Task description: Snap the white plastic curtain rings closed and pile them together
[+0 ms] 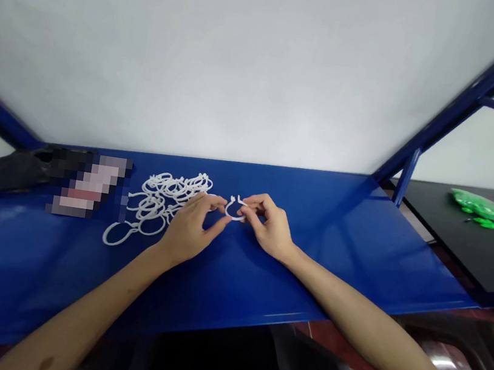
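Note:
A white plastic curtain ring (235, 218) is held just over the blue tabletop, its gap and small knobbed ends facing away from me. My left hand (193, 226) pinches its left side between thumb and fingers. On the opposite side, my right hand (269, 225) grips it with thumb and index finger. Left of it lies a loose pile of similar white rings (175, 187), partly covered from view by my left hand. One pair of rings lies at the pile's near left edge.
A blue table (338, 222) stands against a pale wall, with blue frame bars at both sides. Black plastic bags (14, 171) and a blurred-out packet (91, 184) lie at the left. Farther right, a black table (462, 252) carries a clear bag of green pieces (478, 205).

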### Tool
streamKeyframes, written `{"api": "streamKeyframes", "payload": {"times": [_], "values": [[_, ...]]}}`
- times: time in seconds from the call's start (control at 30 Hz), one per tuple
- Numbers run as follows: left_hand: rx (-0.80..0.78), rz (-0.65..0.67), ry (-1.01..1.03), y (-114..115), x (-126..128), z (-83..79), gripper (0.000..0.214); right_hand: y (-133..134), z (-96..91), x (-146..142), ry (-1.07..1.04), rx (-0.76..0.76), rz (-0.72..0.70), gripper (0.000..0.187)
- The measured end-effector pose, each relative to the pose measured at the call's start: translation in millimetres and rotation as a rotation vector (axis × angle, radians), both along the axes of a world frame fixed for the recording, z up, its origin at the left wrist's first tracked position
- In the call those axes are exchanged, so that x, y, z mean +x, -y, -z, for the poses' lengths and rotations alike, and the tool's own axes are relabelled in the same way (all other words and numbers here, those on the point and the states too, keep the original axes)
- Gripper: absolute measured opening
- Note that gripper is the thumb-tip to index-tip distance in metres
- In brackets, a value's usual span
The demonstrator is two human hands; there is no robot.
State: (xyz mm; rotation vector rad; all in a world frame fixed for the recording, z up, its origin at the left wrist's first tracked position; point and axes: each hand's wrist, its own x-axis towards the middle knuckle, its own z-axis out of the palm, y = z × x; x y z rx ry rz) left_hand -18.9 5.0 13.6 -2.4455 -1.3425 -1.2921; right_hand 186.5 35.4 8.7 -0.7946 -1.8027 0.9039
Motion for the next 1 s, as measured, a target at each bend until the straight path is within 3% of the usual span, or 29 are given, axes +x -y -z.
{"api": "streamKeyframes", "payload": {"times": [0.1,0.2,0.43,0.67,0.77,0.83,0.9,1.0], "values": [[-0.143,-0.031,0.100,-1.5,-2.7,-0.9,0.017,3.6,-1.5,-0.3,0.052,0.043,-0.027,0.015],[-0.189,0.002,0.111,-2.3,-3.8,-2.1,0.015,7.0,-2.7,-0.5,0.097,0.083,-0.043,0.014],[-0.154,0.078,0.126,3.3,2.3,-3.1,0.017,9.3,-3.3,3.8,0.121,0.161,-0.087,0.015],[-0.108,0.135,-0.018,0.8,-1.7,0.9,0.021,10.9,-0.5,4.6,0.262,0.301,-0.093,0.019],[-0.132,0.092,-0.122,-7.1,-16.8,-5.3,0.018,3.6,-4.0,6.7,0.309,0.301,-0.034,0.014],[-0.107,-0.057,-0.125,-12.5,-32.1,-10.7,0.019,-4.8,-7.4,12.3,0.354,0.313,0.049,0.015],[-0.100,-0.193,-0.126,-16.7,-47.6,-14.0,0.022,-15.1,-10.6,21.3,0.438,0.307,0.189,0.017],[-0.126,-0.251,-0.197,-19.6,-62.3,-11.3,0.022,-28.9,-14.0,35.9,0.617,0.242,0.405,0.017]]}}
